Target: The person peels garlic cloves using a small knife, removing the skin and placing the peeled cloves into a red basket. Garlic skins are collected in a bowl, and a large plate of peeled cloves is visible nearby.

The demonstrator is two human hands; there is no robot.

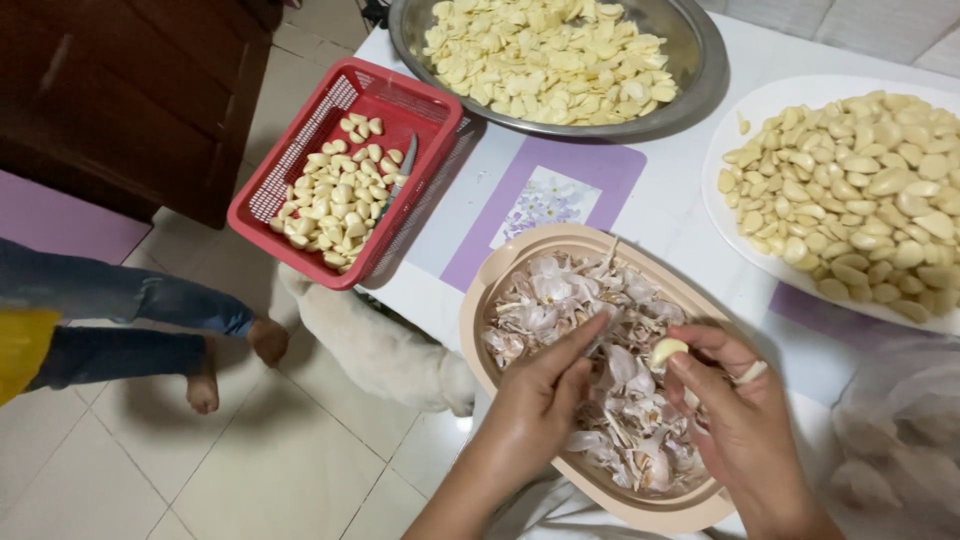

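Right hand [745, 425] pinches smooth clove [664, 352]; papery skins [560, 295] below.

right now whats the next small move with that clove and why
Probably strip off the last skin: the right hand pinches a garlic clove over the beige tub of skins, and the left hand holds a small blade against it.

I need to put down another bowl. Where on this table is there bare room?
The best free patch is the purple mat, bordered by the red basket, steel tray, white plate and beige peel tub. A narrow strip lies between tub and plate. Near the left hand and right hand it is crowded.
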